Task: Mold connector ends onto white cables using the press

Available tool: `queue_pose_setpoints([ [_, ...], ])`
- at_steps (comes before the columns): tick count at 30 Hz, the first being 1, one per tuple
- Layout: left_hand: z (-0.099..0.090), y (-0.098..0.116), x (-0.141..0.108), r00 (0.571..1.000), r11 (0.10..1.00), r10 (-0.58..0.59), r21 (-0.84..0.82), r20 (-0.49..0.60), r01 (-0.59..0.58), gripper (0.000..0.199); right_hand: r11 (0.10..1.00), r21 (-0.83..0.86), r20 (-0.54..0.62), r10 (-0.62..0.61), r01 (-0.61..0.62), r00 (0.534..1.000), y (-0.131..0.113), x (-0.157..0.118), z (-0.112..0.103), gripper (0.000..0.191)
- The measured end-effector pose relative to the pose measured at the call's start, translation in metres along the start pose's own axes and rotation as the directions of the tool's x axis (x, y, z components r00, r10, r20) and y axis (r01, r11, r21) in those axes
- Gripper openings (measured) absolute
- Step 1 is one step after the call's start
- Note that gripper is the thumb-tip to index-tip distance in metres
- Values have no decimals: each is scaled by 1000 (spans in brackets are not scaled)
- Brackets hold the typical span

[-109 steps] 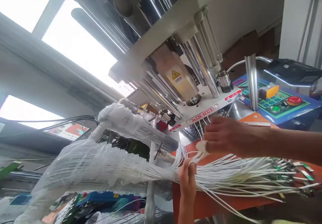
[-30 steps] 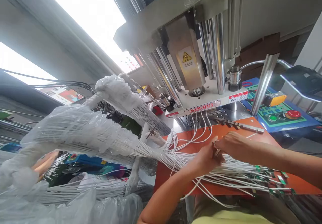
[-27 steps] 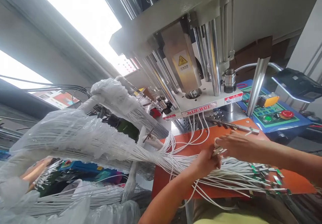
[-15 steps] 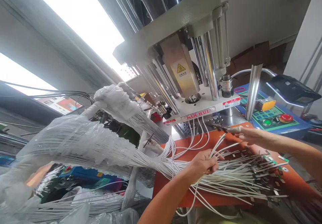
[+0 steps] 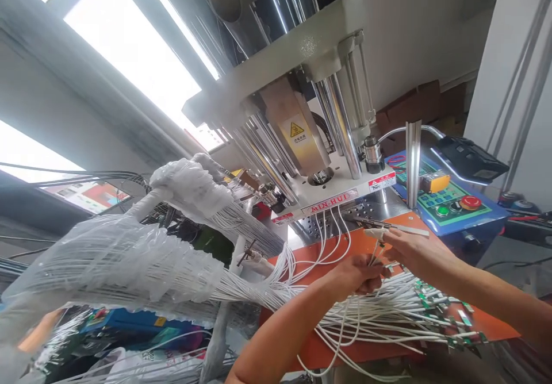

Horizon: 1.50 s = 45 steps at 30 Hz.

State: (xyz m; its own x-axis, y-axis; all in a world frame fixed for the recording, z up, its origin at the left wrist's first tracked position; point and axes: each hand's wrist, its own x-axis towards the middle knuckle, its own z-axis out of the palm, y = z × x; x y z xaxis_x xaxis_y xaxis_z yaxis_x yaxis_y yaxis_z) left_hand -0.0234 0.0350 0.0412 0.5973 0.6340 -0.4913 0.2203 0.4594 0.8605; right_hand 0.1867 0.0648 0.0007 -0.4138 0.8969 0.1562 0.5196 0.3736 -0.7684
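Observation:
My left hand [image 5: 362, 275] is closed around a few white cables, their ends pointing up between its fingers. Close beside it on the right, my right hand [image 5: 397, 243] touches the cable ends; its fingertips look pinched, one covered in something white. A large bundle of white cables [image 5: 379, 309] with small green-and-metal connectors [image 5: 461, 315] at the ends lies across an orange board [image 5: 409, 220] under my hands. Three white cables [image 5: 338, 229] run from the board into the press [image 5: 328, 197] marked MIN-HUI.
Plastic-wrapped cables [image 5: 142, 257] hang over a frame at the left. A blue control box [image 5: 466, 206] with green and red buttons stands at the right behind a metal post [image 5: 413, 165]. A metal strip [image 5: 405, 229] lies by the press.
My right hand has moved left to meet my left hand, and the cable ends are now between them. The camera view has shifted, so the press sits slightly farther left.

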Motion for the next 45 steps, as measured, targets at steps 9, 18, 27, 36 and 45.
queue_pose_setpoints([
  [9, 0, -12, 7, 997, 997, 51, -56, -53, -54, 47, 979, 184, 57, -102, 90, 993, -26, -7, 4, 54],
  [18, -12, -24, 30, 928, 953, 182, -174, -324, -248, 37, 994, -2, -157, -110, 111, 982, 26, 24, 13, 50],
  [27, -20, -29, 37, 846, 959, 265, 35, -464, -281, 24, 788, -614, 149, 62, 43, 987, 79, 47, -3, 19],
  [36, -7, -35, 30, 739, 783, 542, 558, -399, -274, 20, 948, -153, 302, 313, -278, 900, 19, 25, 6, 17],
  [45, -12, -34, 41, 768, 722, 548, 651, -331, -234, 16, 976, 121, 216, 151, -180, 965, 28, 10, 30, 20],
])
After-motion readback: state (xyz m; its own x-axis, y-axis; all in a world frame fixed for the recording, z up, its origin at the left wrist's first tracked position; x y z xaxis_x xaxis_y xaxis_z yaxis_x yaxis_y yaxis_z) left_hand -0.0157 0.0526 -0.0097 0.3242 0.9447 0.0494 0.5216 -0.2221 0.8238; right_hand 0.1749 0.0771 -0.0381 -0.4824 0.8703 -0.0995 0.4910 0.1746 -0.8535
